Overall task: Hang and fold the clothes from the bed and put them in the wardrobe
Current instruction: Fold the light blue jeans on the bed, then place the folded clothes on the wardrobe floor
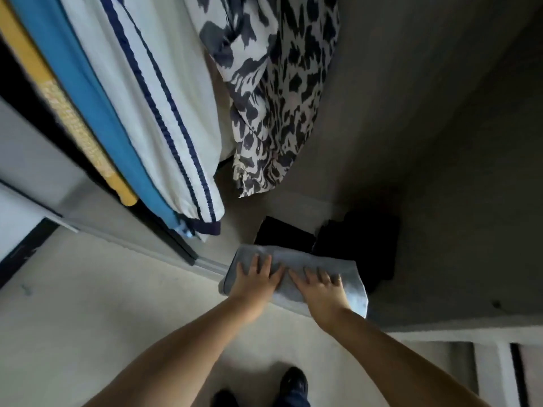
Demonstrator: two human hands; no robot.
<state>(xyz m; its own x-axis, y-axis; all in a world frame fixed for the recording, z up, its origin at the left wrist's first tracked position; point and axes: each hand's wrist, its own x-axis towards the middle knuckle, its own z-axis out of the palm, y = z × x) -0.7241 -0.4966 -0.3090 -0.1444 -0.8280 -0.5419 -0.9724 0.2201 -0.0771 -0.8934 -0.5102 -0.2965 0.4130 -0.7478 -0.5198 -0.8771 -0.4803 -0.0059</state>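
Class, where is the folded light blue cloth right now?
In the head view it lies low at centre, under both flat hands, left hand and right hand. The folded light blue cloth sits just before dark folded clothes.

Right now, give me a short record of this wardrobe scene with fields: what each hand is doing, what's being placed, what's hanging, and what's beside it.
left hand: left hand flat, fingers spread, pressing on the folded towel
right hand: right hand flat on the same towel
item placed: folded light blue towel, at the wardrobe floor edge
hanging: leopard-print garment; white garment with navy stripes; blue garment
beside towel: dark folded clothes behind it
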